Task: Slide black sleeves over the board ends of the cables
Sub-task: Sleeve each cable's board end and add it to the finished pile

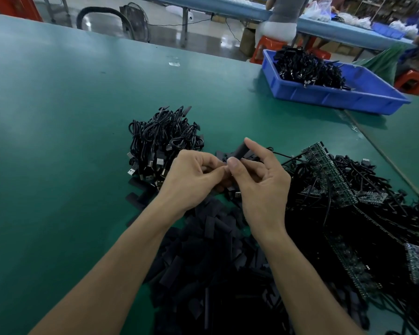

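Sleeve (pixel 241 151) pinched in our right grip (pixel 259 182), thumb and forefinger; left grip (pixel 194 176) pinches cable end (pixel 224 170) just beside. We'd keep sleeve mouth round, feed end straight in.

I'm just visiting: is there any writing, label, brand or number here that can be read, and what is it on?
None can be read anywhere in this view.
Green circuit board strips: any printing is too small and blurred to read.
Blue plastic bin: no label shows on its walls.
Flat black sleeve pinched in the right hand: plain, no marking visible.
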